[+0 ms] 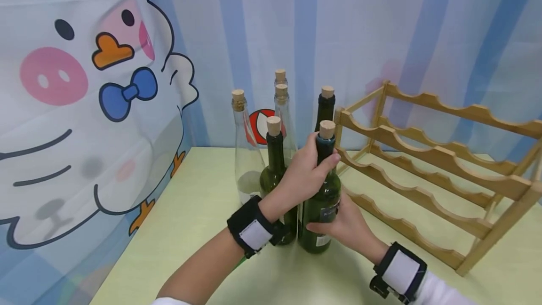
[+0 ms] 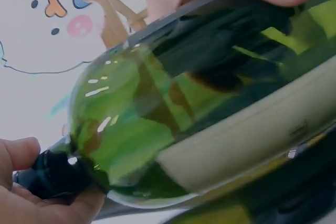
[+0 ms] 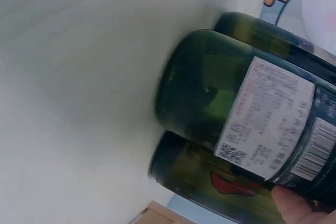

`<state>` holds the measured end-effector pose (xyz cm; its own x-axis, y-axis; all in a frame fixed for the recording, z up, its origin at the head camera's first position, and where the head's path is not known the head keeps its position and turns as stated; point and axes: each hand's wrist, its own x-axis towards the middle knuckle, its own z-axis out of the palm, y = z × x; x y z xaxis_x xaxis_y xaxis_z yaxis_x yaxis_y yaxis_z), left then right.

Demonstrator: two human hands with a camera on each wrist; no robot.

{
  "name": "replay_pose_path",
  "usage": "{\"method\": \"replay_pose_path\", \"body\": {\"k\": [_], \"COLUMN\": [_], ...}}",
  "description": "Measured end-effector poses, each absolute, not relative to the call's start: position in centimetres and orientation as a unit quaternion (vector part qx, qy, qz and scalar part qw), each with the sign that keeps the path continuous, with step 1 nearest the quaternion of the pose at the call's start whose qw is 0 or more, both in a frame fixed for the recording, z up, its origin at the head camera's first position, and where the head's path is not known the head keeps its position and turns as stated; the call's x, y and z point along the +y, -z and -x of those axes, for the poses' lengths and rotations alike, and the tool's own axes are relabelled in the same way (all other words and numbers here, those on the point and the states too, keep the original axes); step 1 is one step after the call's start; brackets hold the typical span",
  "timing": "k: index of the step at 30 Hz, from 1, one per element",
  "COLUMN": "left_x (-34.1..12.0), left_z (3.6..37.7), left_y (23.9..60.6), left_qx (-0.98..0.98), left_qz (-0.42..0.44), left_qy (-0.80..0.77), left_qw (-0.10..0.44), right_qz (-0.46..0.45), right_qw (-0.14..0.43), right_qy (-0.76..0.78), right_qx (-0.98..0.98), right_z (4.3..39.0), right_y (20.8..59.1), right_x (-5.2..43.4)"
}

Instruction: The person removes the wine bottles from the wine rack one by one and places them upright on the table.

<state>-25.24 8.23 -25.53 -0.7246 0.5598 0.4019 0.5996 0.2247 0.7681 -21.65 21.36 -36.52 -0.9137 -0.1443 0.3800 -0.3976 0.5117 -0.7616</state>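
A corked green wine bottle (image 1: 315, 236) stands near the middle of the table, between both hands. My left hand (image 1: 302, 173) grips its dark neck just below the cork, the thumb across the front. Lower down, my right hand (image 1: 345, 222) holds the body from the right side, over the label. In the left wrist view the neck lies between the left thumb and fingers, and the green bottle (image 2: 121, 124) fills the frame. A white label with a barcode (image 3: 268, 119) shows in the right wrist view, with the right fingertips (image 3: 296, 203) at its edge.
Close on the left stands another green bottle (image 1: 275, 154), partly hidden by the left forearm. Clear corked bottles (image 1: 245, 149) stand behind it, and a dark-necked bottle (image 1: 325, 107) behind the held one. A wooden wine rack (image 1: 423, 192) stands at the right.
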Motion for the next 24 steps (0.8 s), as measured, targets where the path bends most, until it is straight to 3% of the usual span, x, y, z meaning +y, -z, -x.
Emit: {"method": "replay_pose_path", "body": {"k": [24], "left_x": [9.1], "left_z": [26.5], "left_y": [29.3], "left_qx": [-0.748], "left_qz": [0.390], "left_qy": [0.522], "left_qw": [0.128], "right_qz": [-0.159], "right_qw": [0.121], "right_qy": [-0.463], "right_qx": [-0.863], "right_z": [22.8], "right_y": [37.8], "right_x": [21.5]}}
